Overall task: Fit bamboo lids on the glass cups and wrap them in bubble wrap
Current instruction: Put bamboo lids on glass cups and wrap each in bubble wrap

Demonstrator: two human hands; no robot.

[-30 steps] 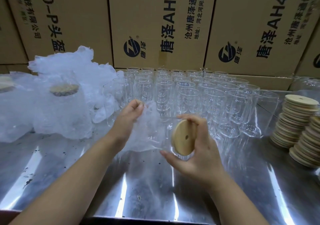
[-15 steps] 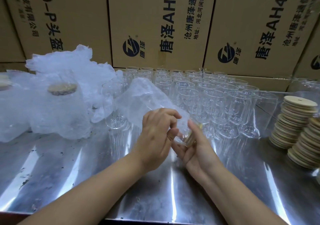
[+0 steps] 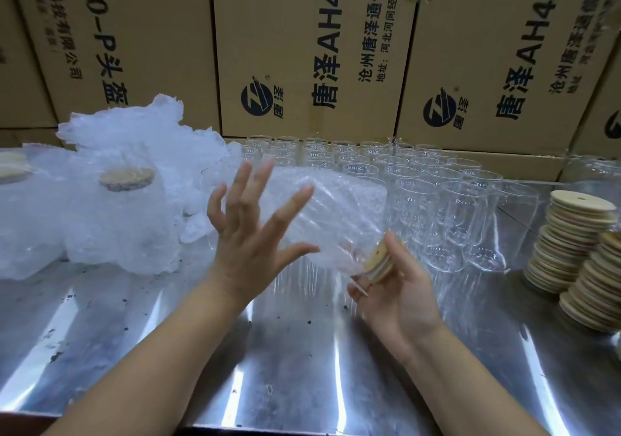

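Observation:
A glass cup wrapped in bubble wrap lies tilted in the air above the steel table. Its bamboo lid points down to the right. My right hand cradles the lid end, thumb up beside the lid and fingers curled under it. With fingers spread straight, my left hand presses flat against the wrap on the cup's left side. Several rows of bare glass cups stand behind.
Two stacks of bamboo lids stand at the right. A wrapped, lidded cup and a heap of bubble wrap sit at the left. Printed cardboard boxes form a wall behind the table.
The bubble wrap now covers the cup. My left hand has let go of its pinch near the lid and moved up-left, spread flat on the wrap. The cup has tilted with the lid lower right.

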